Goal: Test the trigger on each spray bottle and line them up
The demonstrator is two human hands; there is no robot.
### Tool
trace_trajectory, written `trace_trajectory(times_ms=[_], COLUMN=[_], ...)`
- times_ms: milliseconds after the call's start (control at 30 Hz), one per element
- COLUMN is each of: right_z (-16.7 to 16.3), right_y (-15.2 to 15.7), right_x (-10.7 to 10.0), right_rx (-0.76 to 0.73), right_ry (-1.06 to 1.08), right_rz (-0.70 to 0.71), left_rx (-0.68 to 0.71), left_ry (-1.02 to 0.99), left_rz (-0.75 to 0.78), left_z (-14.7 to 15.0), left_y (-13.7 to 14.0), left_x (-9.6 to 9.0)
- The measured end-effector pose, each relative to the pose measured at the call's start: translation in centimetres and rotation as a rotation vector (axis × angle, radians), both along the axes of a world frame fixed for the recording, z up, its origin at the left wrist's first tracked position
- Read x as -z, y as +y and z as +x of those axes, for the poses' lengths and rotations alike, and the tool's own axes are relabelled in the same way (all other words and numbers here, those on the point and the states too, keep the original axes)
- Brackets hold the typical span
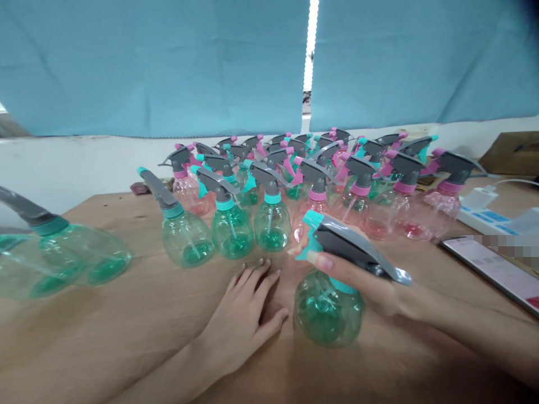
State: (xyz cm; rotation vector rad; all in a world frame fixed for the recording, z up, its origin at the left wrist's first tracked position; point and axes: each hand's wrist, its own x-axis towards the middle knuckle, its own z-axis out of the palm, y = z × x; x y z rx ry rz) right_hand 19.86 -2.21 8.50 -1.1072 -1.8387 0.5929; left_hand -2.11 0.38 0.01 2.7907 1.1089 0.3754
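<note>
My right hand [366,283] grips a green spray bottle [328,314] round its neck and teal trigger; the grey head points left and the bottle tilts a little. Whether its base touches the table cannot be made out. Flat on the wood lies my left hand [242,314], fingers spread, holding nothing. Just beyond its fingertips stand a green bottle with a teal collar [272,224] and another green bottle [233,233]. Behind the held bottle is a pink spray bottle [309,216], partly covered.
Several pink and green spray bottles crowd the back of the wooden table [147,336]. More green bottles [105,258] stand at the left. At the right are a phone [488,269], a white power strip [484,216] and a cardboard box [511,154]. A blue curtain [168,67] hangs behind.
</note>
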Motion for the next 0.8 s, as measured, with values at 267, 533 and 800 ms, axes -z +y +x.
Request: trace_trajectory(times_ms=[267,533,800], right_z=[-0.1,-1.1,-4.9], right_y=[0.2,0.3,0.6], right_x=[0.9,-0.9,0.6], right_rx=[-0.175,-0.092,-0.214], right_ry=[0.133,0.171,0.219], right_rz=[-0.194,-0.179,-0.116], left_rx=[0.033,0.068,-0.031], left_ry=[-0.064,-0.300,-0.380], left_rz=[-0.073,-0.200,-0.182], left_z=[0.1,0.8,0.2], left_y=[0.0,-2.3,-4.1], left_x=[-0.3,-1.0,-3.4])
